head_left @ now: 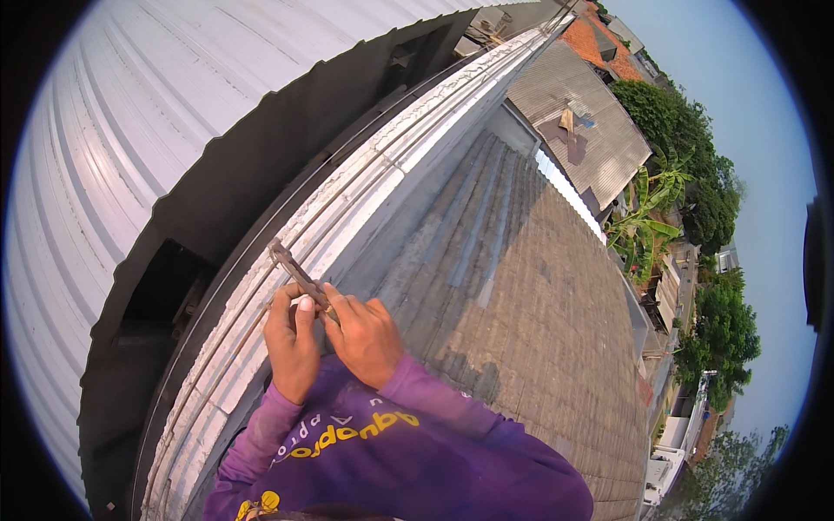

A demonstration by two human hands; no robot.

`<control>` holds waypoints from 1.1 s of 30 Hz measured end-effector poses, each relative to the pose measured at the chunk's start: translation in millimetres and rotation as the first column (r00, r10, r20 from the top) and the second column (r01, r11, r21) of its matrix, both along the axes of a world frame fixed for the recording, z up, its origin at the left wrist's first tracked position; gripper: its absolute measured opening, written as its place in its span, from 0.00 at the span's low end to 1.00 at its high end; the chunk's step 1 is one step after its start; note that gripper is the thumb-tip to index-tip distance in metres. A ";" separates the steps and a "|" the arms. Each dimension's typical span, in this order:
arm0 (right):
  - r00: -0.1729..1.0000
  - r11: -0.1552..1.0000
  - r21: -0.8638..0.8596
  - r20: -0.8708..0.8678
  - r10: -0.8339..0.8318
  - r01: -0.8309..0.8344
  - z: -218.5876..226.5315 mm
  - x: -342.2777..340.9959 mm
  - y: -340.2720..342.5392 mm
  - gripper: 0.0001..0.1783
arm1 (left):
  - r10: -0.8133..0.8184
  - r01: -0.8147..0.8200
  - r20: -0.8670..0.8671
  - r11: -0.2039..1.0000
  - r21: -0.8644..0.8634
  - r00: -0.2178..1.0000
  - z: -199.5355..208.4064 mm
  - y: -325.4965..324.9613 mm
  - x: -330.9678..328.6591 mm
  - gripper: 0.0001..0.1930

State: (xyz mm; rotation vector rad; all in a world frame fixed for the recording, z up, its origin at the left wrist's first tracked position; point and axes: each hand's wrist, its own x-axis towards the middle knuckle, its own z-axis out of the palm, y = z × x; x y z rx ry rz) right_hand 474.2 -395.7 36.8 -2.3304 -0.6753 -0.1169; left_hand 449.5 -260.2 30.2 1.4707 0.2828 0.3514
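Note:
My left hand (292, 349) and my right hand (365, 337) meet at the top of the white block wall. Between their fingers is a rusty brown hand tool (297, 274), narrow and long like pincers. Its blunt, jaw-like head points away up the wall, close to the steel bars (347, 187) that run along the top. The fingers of my right hand wrap the near end. My left thumb and forefinger pinch beside it; whether they grip the tool or something small is hard to make out.
The wall top (230, 347) is narrow and rough. To its left, a dark gap (165, 295) lies below a corrugated metal roof (165, 95). On the right a tiled roof (547, 321) slopes away lower down. Trees (725, 321) and other roofs stand beyond.

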 end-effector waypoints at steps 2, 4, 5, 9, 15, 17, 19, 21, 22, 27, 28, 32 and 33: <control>0.999 0.998 0.031 -0.017 0.052 -0.051 0.1 6.1 4.8 0.22 | -0.012 0.011 -0.011 0.995 -0.094 1.000 0.1 5.3 -1.7 0.08; 0.992 0.990 0.093 -0.061 0.113 -0.107 0.0 7.6 10.4 0.22 | 0.044 -0.050 -0.033 0.977 -0.206 0.998 1.0 10.9 2.3 0.09; 0.984 0.989 0.114 -0.142 0.107 -0.092 0.0 6.1 14.3 0.22 | 0.040 -0.041 -0.006 0.984 -0.172 0.999 -1.5 16.4 -0.6 0.09; 0.854 0.958 0.278 -0.480 0.203 -0.071 12.5 5.9 28.2 0.21 | 0.108 -0.109 -0.017 0.982 -0.156 0.994 4.3 23.9 -10.5 0.08; 0.322 0.690 0.647 -0.762 0.563 0.325 4.0 21.9 30.4 0.27 | 0.187 -0.189 -0.037 0.978 -0.090 0.982 8.0 39.7 -30.7 0.11; 0.216 0.687 0.627 -0.776 0.592 0.367 5.3 37.7 33.8 0.29 | 0.246 -0.218 0.117 0.954 -0.207 0.962 8.2 45.9 -40.9 0.13; 0.205 0.649 0.627 -0.768 0.606 0.431 11.0 54.4 41.0 0.31 | 0.267 -0.194 0.192 0.924 -0.330 0.945 13.4 51.9 -51.8 0.14; 0.240 0.570 0.653 -0.736 0.633 0.499 16.0 66.1 58.5 0.31 | 0.303 -0.190 0.227 0.891 -0.412 0.926 21.6 58.5 -69.2 0.14; 0.275 0.546 0.716 -0.683 0.677 0.434 11.0 79.3 57.8 0.31 | 0.324 -0.200 0.229 0.876 -0.438 0.918 26.3 62.1 -79.0 0.14; 0.353 0.421 0.885 -0.465 0.812 0.197 4.9 115.5 69.1 0.29 | 0.670 -0.584 0.225 0.733 -0.349 0.707 51.1 101.9 -135.5 0.13; 0.406 0.517 0.846 -0.521 0.751 0.130 5.8 114.8 75.0 0.27 | 0.754 -0.663 0.209 0.650 -0.370 0.623 53.5 113.1 -149.5 0.13; 0.516 0.833 0.518 -0.668 0.536 -0.194 33.4 64.1 93.9 0.17 | 0.974 -0.909 0.107 0.226 -0.350 0.201 59.6 142.2 -212.9 0.12; 0.530 0.870 0.396 -0.690 0.493 -0.293 33.8 56.3 96.6 0.15 | 0.990 -0.931 0.091 0.135 -0.339 0.110 57.4 146.5 -227.3 0.12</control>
